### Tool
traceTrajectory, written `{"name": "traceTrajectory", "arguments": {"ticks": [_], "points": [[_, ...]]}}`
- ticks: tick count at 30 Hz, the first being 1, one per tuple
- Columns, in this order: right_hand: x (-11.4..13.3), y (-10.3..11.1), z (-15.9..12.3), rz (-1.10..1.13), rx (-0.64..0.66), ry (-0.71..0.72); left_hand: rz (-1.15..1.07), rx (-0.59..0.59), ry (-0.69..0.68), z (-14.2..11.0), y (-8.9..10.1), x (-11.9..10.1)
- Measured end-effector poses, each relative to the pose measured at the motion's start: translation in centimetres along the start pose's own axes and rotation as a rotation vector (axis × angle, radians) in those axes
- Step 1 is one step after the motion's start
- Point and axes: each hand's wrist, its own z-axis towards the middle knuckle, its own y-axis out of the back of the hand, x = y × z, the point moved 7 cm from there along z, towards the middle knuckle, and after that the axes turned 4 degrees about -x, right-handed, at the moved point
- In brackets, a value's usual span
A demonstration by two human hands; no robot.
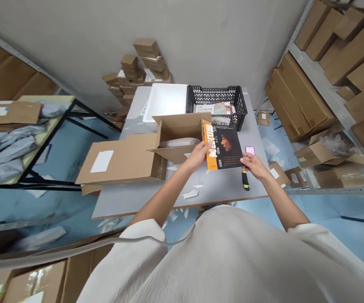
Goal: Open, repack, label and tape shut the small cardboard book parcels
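A paperback book [229,145] with a black cover, an orange spine side and a portrait is held up between both hands, tilted toward me. My left hand [199,155] grips its left edge by the orange strip. My right hand [253,165] pinches its lower right corner, thumb on the cover. Just left of the book stands an open cardboard box [182,156] with a pale, rounded item [180,142] inside. Below my right hand lies a black and yellow-green handled tool [245,180], its upper end hidden. A phone [250,150] with a lit pink screen rests beside the book.
Behind the box are a white bin [166,99] and a black plastic crate [243,107] holding several books. A closed carton [121,158] occupies the table's left side. Paper scraps [191,193] lie near the front edge. Shelves of boxes [327,71] rise at right.
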Motion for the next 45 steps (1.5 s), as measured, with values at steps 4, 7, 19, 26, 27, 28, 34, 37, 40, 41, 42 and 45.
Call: {"name": "traceTrajectory", "arguments": {"ticks": [4, 7, 19, 26, 27, 28, 34, 37, 40, 41, 42, 45], "points": [[1.6, -0.6, 2.1, 0.052, -0.003, 0.044, 0.119, 0.046, -0.025, -0.9, 0.1, -1.4], [3.0, -0.9, 3.5, 0.056, -0.013, 0.073, 0.184, 0.035, -0.029, -1.4, 0.7, -2.0], [9.1, -6.3, 9.6, -0.006, -0.029, 0.193, 0.245, -0.017, -0.153, 1.1, 7.3, -8.8], [12.7, -13.6, 15.6, -0.123, 0.009, 0.224, 0.274, -0.155, -0.246, 3.4, 16.0, -12.3], [13.1, -14.9, 16.7, -0.139, 0.018, 0.223, 0.274, -0.188, -0.263, 3.8, 17.5, -12.7], [13.6, -16.4, 17.8, -0.156, 0.026, 0.224, 0.27, -0.221, -0.278, 4.3, 19.1, -13.2], [15.5, -24.3, 24.4, -0.244, 0.09, 0.227, 0.261, -0.429, -0.251, 7.8, 27.6, -15.1], [15.1, -26.8, 27.1, -0.278, 0.084, 0.171, 0.253, -0.441, -0.163, 9.9, 29.9, -15.2], [14.9, -28.3, 29.1, -0.312, 0.034, 0.142, 0.222, -0.456, -0.114, 11.7, 31.2, -15.3], [15.0, -28.5, 29.6, -0.323, 0.007, 0.145, 0.216, -0.473, -0.115, 12.2, 31.5, -15.4], [15.1, -28.7, 30.0, -0.337, -0.019, 0.15, 0.218, -0.497, -0.123, 12.6, 31.8, -15.4], [15.9, -28.5, 30.7, -0.417, -0.079, 0.168, 0.272, -0.563, -0.138, 13.4, 32.3, -15.3]]}}
